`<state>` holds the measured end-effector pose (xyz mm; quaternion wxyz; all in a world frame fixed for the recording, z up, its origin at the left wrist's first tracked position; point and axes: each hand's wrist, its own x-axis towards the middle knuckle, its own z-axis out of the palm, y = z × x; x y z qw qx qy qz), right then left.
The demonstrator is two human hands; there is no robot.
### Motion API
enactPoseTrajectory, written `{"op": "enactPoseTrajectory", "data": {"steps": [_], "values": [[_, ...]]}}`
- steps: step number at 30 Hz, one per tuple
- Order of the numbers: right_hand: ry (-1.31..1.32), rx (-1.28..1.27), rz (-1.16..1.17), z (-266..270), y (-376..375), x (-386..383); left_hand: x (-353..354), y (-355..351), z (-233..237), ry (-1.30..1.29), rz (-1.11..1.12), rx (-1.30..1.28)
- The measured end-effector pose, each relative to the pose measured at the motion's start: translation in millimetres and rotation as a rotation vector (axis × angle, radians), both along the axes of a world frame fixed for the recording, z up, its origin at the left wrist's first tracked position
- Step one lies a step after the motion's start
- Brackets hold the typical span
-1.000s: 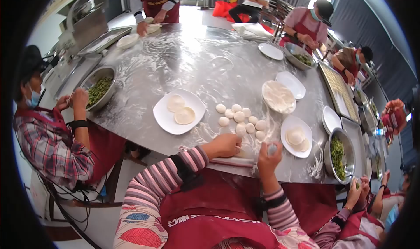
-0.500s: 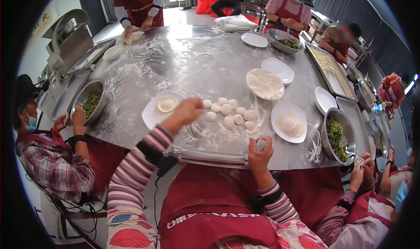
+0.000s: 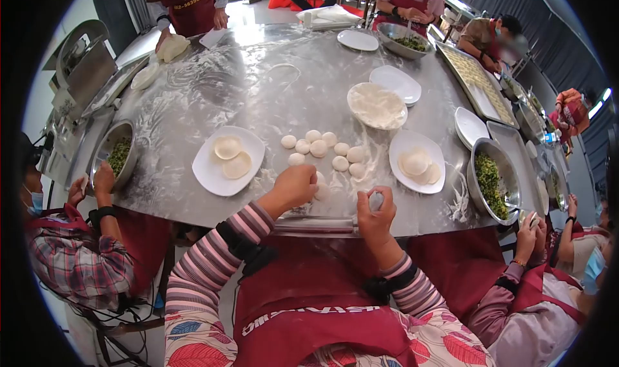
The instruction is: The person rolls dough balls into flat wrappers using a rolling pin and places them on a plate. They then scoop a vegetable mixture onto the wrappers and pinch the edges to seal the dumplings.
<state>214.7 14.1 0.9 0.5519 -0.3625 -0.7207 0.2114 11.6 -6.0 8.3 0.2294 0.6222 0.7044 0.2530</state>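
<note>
Head view: I see the left hand (image 3: 294,188) just below the centre of the frame, palm down, its fingers curled beside a pale dough piece (image 3: 321,192); I can't tell whether they grip it. Right of it, the right hand (image 3: 378,221) is closed around a small rod (image 3: 375,201), only its greyish end showing to me.

The dough balls (image 3: 318,148) sit in a loose cluster at the middle of the frame, on the floured metal table (image 3: 238,77). Left of them I have a white plate (image 3: 211,173) with two flat dough wrappers (image 3: 227,148), one partly overlapping the other. Right of the balls, a second white plate (image 3: 433,145) bears more overlapping wrappers, and above that plate lies a dish of flour (image 3: 376,105).

Steel bowls of chopped green filling stand at left (image 3: 118,153) and lower right (image 3: 492,181); a long tray of small pieces (image 3: 476,82) lies at upper right.
</note>
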Motion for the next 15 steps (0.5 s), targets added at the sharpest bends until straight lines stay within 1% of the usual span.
{"op": "enactPoseTrajectory", "data": {"steps": [1,4,8,10,11,13,14,15], "values": [[0.003,-0.018,0.006,-1,2,-1,-1,-4,-2,0.082,-0.011,-0.066],[-0.008,-0.013,0.006,2,3,-2,7,-9,-5,0.038,0.049,-0.009],[-0.027,0.026,-0.027,0,-1,-1,30,-9,-2,0.071,0.021,0.023],[-0.036,0.038,-0.030,1,-3,0,36,-8,-8,0.070,0.019,0.210],[-0.037,0.050,-0.037,1,-5,1,35,-8,-9,0.069,0.019,0.209],[-0.036,0.069,-0.030,2,-7,3,29,-10,-9,-0.098,-0.080,0.060],[-0.033,0.090,-0.021,3,-7,4,25,-11,-8,-0.096,-0.080,0.061],[-0.029,0.088,-0.020,4,-6,4,21,-15,-7,-0.173,-0.062,0.029]]}}
